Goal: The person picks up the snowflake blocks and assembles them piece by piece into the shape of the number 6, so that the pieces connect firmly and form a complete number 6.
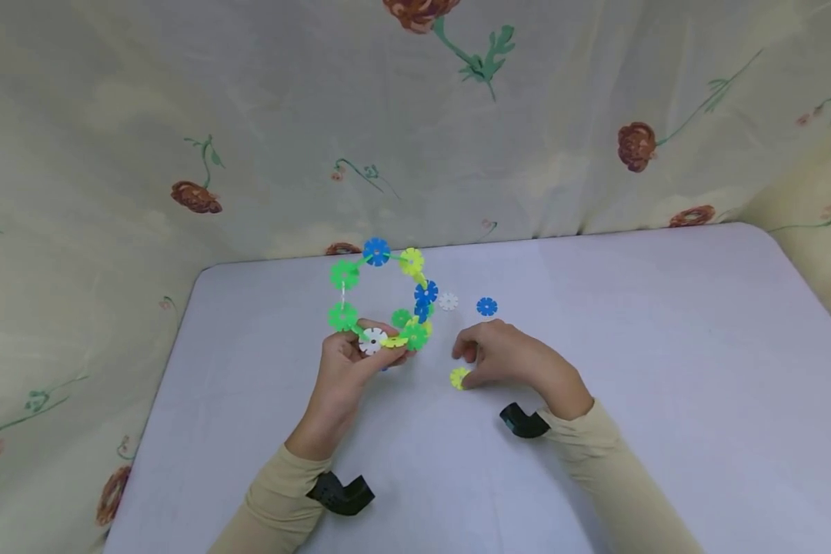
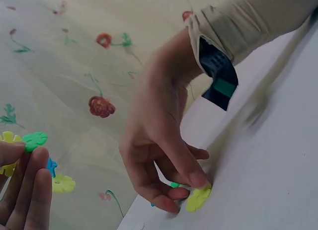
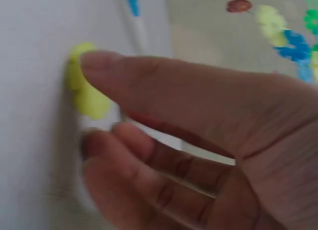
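In the head view my left hand (image 1: pixel 346 369) grips the lower side of a ring of linked plastic snowflake discs (image 1: pixel 344 316), coloured green, blue, yellow and white. The ring stands up above the hand. To its right, my right hand (image 1: pixel 508 355) is low over the table with its thumb against a loose yellow snowflake disc (image 1: pixel 458 378). The right wrist view has the thumb tip over the edge of that yellow disc (image 3: pixel 92 103), with the bent fingers apart from it. Part of the ring, a green disc (image 2: pixel 35 140), is pinched by left-hand fingers in the left wrist view.
A blue disc (image 1: pixel 487 306) lies on the table beyond my right hand, and a white disc (image 1: pixel 448 301) is left of it. The pale table (image 1: pixel 665 323) extends to a flowered curtain (image 1: pixel 270 138) behind. Black wrist mounts (image 1: pixel 524 421) stick out from both sleeves.
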Demonstrator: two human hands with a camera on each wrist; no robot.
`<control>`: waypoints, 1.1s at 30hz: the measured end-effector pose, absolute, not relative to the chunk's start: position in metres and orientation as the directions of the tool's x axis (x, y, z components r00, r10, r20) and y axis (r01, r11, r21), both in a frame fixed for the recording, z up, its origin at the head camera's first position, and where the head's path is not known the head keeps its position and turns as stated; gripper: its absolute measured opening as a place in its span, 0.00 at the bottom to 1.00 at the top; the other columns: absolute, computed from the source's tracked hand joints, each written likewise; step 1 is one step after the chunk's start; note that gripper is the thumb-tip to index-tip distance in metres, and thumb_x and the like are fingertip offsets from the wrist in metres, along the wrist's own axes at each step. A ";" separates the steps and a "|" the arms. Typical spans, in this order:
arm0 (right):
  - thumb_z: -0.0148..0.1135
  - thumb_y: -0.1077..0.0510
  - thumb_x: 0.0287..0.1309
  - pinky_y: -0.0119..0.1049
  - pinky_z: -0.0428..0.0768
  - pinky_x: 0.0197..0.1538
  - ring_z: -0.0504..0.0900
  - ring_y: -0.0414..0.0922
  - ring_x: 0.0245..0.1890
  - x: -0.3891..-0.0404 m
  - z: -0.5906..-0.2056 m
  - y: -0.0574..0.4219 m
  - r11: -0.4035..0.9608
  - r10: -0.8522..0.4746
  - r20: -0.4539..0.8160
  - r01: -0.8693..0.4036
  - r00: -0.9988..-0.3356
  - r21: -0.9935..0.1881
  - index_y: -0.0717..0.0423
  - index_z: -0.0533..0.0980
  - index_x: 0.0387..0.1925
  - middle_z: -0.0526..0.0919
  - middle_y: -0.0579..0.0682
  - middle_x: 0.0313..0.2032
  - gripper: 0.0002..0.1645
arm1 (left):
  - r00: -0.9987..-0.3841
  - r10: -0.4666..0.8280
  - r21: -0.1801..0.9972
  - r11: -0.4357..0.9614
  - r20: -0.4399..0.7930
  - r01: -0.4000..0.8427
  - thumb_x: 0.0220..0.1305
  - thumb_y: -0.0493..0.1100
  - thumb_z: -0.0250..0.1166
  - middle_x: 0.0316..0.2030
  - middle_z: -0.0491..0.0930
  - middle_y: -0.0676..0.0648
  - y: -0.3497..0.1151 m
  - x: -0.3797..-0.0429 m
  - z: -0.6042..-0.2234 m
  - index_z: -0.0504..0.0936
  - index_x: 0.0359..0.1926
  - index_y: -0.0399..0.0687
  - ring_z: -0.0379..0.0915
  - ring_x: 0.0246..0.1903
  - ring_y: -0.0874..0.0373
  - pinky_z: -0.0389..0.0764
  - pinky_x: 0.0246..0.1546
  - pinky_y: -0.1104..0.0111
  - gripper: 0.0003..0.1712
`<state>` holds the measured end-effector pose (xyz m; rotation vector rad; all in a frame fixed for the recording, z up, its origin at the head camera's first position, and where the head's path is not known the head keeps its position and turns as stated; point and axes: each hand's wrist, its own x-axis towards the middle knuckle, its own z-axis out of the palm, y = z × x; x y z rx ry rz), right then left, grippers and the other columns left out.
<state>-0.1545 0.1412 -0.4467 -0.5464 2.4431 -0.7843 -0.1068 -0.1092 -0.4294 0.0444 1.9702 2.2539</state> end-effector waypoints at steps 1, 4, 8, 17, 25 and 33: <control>0.80 0.59 0.51 0.35 0.77 0.40 0.76 0.44 0.37 -0.155 -0.449 0.140 0.750 -0.514 -0.345 -0.217 -0.785 -0.625 0.52 0.84 0.42 0.82 0.48 0.36 0.16 | -0.988 0.134 0.987 -0.134 -0.073 -0.091 0.63 0.27 0.69 0.35 0.87 0.52 -0.109 -0.107 -0.429 0.82 0.43 0.33 0.89 0.34 0.59 0.90 0.42 0.67 0.08; 0.80 0.62 0.50 0.34 0.77 0.39 0.76 0.44 0.36 -0.155 -0.451 0.137 0.749 -0.507 -0.349 -0.202 -0.788 -0.631 0.52 0.84 0.37 0.82 0.48 0.34 0.13 | -0.988 0.143 0.986 -0.140 -0.065 -0.085 0.63 0.26 0.68 0.35 0.87 0.52 -0.110 -0.107 -0.429 0.82 0.42 0.34 0.89 0.35 0.59 0.90 0.43 0.68 0.08; 0.78 0.65 0.50 0.33 0.78 0.36 0.76 0.43 0.32 -0.156 -0.451 0.138 0.724 -0.525 -0.349 -0.191 -0.776 -0.663 0.53 0.82 0.32 0.81 0.48 0.31 0.11 | -0.987 0.150 0.986 -0.142 -0.064 -0.085 0.62 0.26 0.68 0.35 0.87 0.53 -0.110 -0.107 -0.430 0.82 0.42 0.34 0.89 0.35 0.60 0.90 0.44 0.67 0.08; 0.76 0.61 0.58 0.35 0.88 0.39 0.87 0.44 0.37 -0.150 -0.426 0.147 0.416 -0.450 0.070 -0.278 -0.890 -0.866 0.50 0.85 0.38 0.89 0.46 0.36 0.07 | -0.985 0.162 0.985 -0.149 -0.062 -0.086 0.62 0.26 0.68 0.35 0.87 0.52 -0.110 -0.106 -0.429 0.81 0.42 0.34 0.88 0.35 0.60 0.90 0.44 0.66 0.08; 0.74 0.63 0.59 0.33 0.88 0.38 0.88 0.37 0.39 -0.141 -0.412 0.141 0.226 -0.430 0.278 -0.401 -0.859 -0.888 0.51 0.88 0.41 0.92 0.47 0.39 0.08 | -0.981 0.185 0.989 -0.124 -0.059 -0.083 0.62 0.27 0.69 0.35 0.87 0.53 -0.110 -0.106 -0.430 0.81 0.45 0.29 0.88 0.35 0.59 0.90 0.46 0.65 0.11; 0.73 0.67 0.59 0.33 0.88 0.37 0.89 0.36 0.40 -0.140 -0.411 0.142 0.181 -0.481 0.297 -0.425 -0.825 -0.887 0.55 0.89 0.41 0.93 0.51 0.40 0.09 | -0.973 0.220 0.988 -0.119 -0.071 -0.100 0.63 0.27 0.68 0.35 0.87 0.53 -0.109 -0.105 -0.428 0.79 0.46 0.28 0.87 0.34 0.60 0.90 0.46 0.66 0.11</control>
